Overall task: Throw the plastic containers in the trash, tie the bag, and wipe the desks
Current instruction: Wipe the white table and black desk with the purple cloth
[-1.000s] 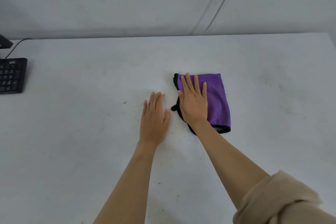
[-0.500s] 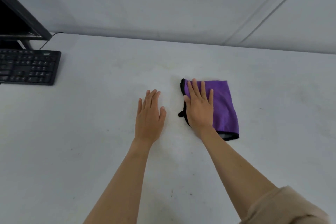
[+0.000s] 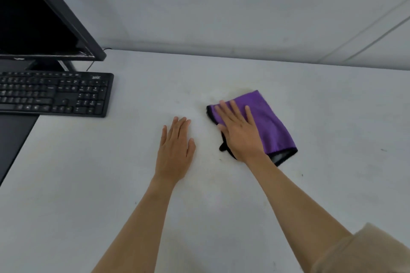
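A folded purple cloth (image 3: 268, 122) with a black edge lies on the white desk (image 3: 88, 184), right of centre. My right hand (image 3: 238, 132) presses flat on the cloth's left half, fingers straight and spread. My left hand (image 3: 176, 150) rests flat on the bare desk just left of the cloth, fingers straight, not touching it. No plastic containers or trash bag are in view.
A black keyboard (image 3: 53, 94) sits at the desk's left, with a dark monitor (image 3: 37, 17) behind it and a cable at its base. A dark mat (image 3: 13, 137) lies under the keyboard's front. A grey wall runs behind the desk.
My view has swung left, bringing the keyboard and monitor into sight. Both hands and the cloth have shifted left across the desk toward the keyboard, still flat.
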